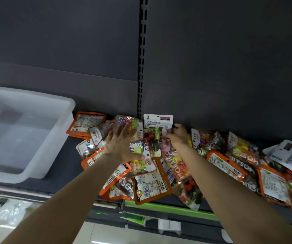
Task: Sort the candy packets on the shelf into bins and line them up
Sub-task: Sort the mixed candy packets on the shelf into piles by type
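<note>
Candy packets [159, 166] lie in a loose, overlapping heap across the middle and right of the shelf [57, 175], and from my one head view almost none of the sorting looks done. Orange-edged packets, clear ones with bright sweets and a few white-backed ones are mixed together at all angles, some hanging over the green front edge [168, 207] of the shelf.

At the left of the shelf stands a white plastic bin [60, 138], well apart from most of the heap but just beside its leftmost orange packets. What I can see of its inside holds no packets; its near left part is out of frame, so I cannot speak for that. No second bin shows.

My left hand [118, 145] lies spread and flat, fingers straight, pressing on a clear packet of purple and green sweets [129, 123] at the back of the heap. My right hand [177, 136] pinches the lower edge of a white-topped packet [158, 120], which stands upright against the dark back panel [212, 67].

I judge this as the very start: picking out kinds is under way, while binning and lining up are all still left.
</note>
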